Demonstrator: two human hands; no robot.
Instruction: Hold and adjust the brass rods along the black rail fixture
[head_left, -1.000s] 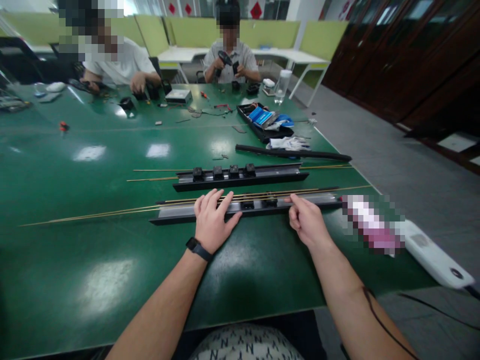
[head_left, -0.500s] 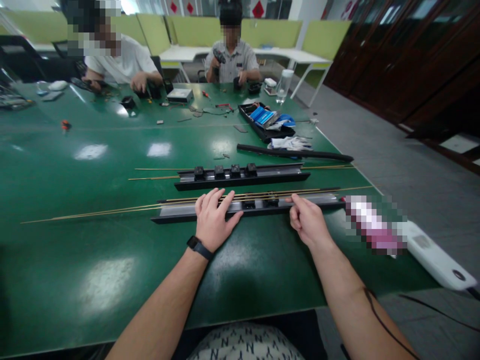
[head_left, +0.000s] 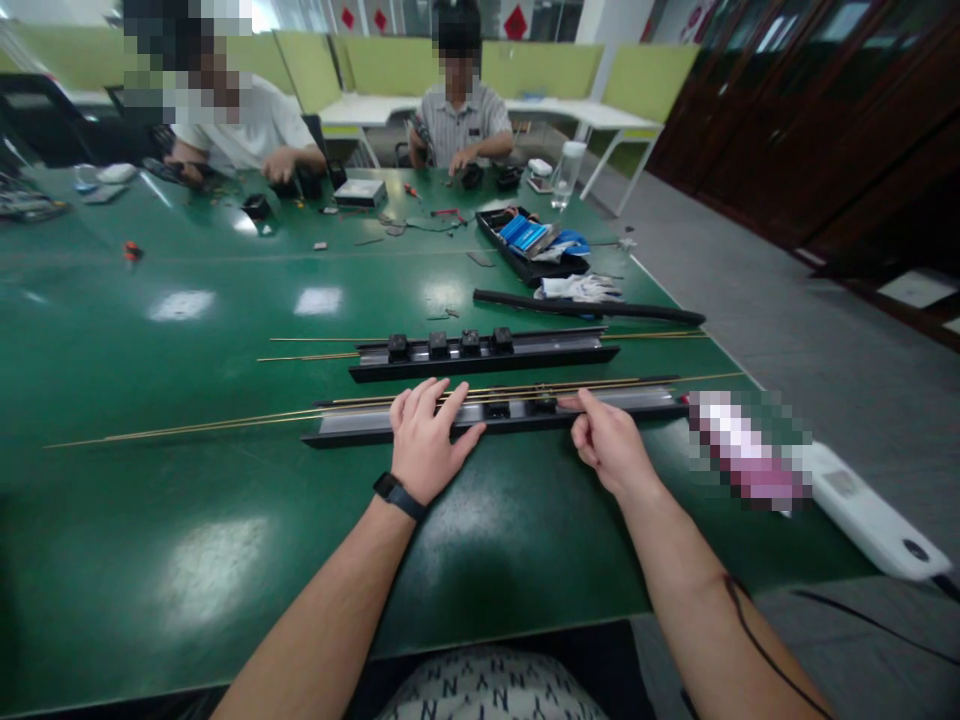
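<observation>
In the head view, a long black channel (head_left: 352, 437) with a grey inner face lies crosswise before me. Thin brass-coloured rods (head_left: 225, 424) run along it and stick out past both ends. My left hand (head_left: 426, 440) rests over the channel and rods, fingers spread. Two small black blocks sit inside: one block (head_left: 497, 409) near my left thumb, another block (head_left: 545, 402) farther right. My right hand (head_left: 611, 445) has its fingers curled and its index finger pointing left, the tip close to the right block. Whether anything is inside that hand is hidden.
Behind lies a second black channel (head_left: 480, 362) with several black blocks and rods. Farther back are a black tube (head_left: 589, 306), white gloves (head_left: 581, 288) and a black tray (head_left: 540, 270). A white device (head_left: 874, 510) lies at right. Two people sit across the green table (head_left: 300, 560).
My right hand has shifted slightly left, its index fingertip nearer the right block. My left hand stays in place. Across the table, one person's hands have lowered.
</observation>
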